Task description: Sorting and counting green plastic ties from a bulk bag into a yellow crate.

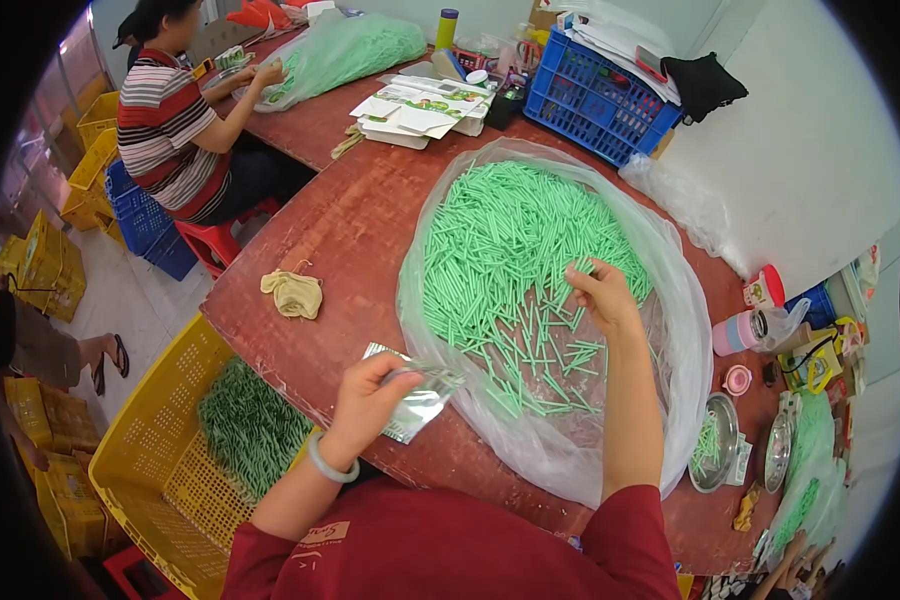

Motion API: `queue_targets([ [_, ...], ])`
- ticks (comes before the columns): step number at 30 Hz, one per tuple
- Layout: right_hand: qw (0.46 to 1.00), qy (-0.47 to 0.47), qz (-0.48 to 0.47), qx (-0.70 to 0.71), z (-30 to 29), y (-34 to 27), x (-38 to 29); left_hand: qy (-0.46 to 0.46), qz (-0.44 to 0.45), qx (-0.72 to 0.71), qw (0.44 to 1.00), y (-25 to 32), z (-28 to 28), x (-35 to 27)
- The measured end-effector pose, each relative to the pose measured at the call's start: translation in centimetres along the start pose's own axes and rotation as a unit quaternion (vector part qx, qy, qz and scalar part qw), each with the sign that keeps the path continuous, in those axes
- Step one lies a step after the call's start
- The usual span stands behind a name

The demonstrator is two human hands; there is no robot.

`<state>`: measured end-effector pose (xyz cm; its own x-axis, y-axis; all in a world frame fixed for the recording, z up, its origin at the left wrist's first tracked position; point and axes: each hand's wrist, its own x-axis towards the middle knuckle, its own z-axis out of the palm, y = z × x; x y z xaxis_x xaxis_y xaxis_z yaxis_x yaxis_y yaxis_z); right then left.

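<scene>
My left hand [371, 409] grips a shiny silver foil pouch [424, 409] between thumb and fingers, over the table's near edge. Part of the pouch is hidden behind the fingers. A large heap of thin light-green sticks [517, 232] lies in a spread-open clear plastic bag [671, 300] with its rim rolled down. Above the right side of this heap is my right hand [604, 292]. Its thumb and fingertips are pinched together on a few green sticks [583, 265]; how many is hard to tell. Loose sticks are scattered on the near side of the bag.
On the red table [330, 225] lie a crumpled cloth [294, 294], flat cartons [420, 105], a blue crate [600, 97], a pink bottle [735, 332] and a metal dish [715, 442]. A yellow crate [142, 450] of filled packets stands at left. Another person [176, 127] sits beyond.
</scene>
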<state>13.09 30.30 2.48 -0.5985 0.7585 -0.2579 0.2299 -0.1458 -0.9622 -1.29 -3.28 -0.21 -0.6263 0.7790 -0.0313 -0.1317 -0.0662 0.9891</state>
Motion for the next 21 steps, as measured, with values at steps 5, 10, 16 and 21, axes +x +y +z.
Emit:
queue_targets([
  [5,0.995,-0.017,-0.066,0.070,3.0,-1.9,-5.6,-0.083,0.105,0.121,0.984,0.0,2.6,1.7],
  [10,0.985,-0.052,-0.142,0.081,5.9,-3.7,-10.3,-0.120,0.131,0.113,0.978,0.1,3.5,2.1],
  [16,0.980,-0.093,-0.166,0.064,7.4,-3.9,-11.8,-0.131,0.136,0.130,0.973,0.2,3.7,2.1],
  [21,0.982,-0.134,-0.134,0.016,7.8,-3.7,-11.9,-0.119,0.166,0.108,0.973,-0.2,4.2,2.1],
])
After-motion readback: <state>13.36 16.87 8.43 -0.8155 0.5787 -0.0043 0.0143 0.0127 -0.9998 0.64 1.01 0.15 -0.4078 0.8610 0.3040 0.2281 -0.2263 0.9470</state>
